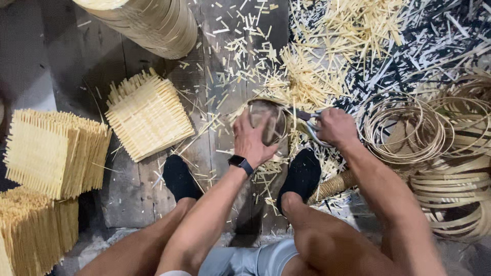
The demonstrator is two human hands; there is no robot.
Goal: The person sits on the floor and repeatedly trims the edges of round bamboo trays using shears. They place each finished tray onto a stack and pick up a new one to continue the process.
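Head view: left hand fingers clamp the round basket; right hand grips scissors beside it.

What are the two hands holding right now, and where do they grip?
The left hand presses on top of a round woven piece, fingers over its rim. The right hand holds scissors by the handles.

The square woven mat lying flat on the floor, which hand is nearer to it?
Left. The left hand is just right of the mat; the right hand, holding scissors, is farther right.
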